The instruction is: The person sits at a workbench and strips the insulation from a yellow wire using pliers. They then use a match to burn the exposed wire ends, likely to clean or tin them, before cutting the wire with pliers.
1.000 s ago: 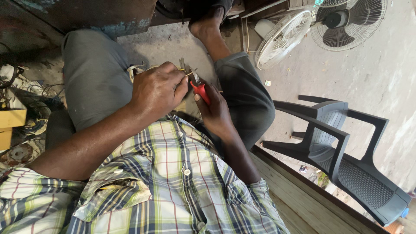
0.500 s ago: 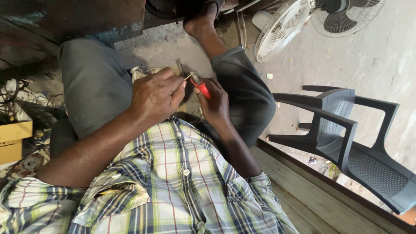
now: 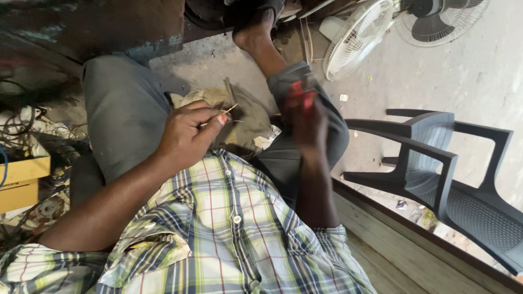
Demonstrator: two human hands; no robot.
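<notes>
Wire: we see a thin pale wire point(image 3: 229, 110) pinched at its near end in our left hand, its free tip poking out over the cloth on our lap.
Chair: a dark plastic chair point(image 3: 436, 163) stands on the bare floor at our right, well apart from both hands.
Fans: a white fan point(image 3: 354, 38) and a darker fan point(image 3: 441, 19) sit on the floor past our foot.
Cloth: a crumpled tan cloth point(image 3: 248, 122) lies across our lap between the knees, under the wire.
Box: a yellow box point(image 3: 22, 182) sits among tangled cables at our left.
Left hand: our left hand point(image 3: 188, 136) is clenched, thumb and forefinger grasping the wire.
Right hand: our right hand point(image 3: 305, 117) is blurred over the right knee, closed around a red-handled tool point(image 3: 300, 92); nothing stands between the hands.
</notes>
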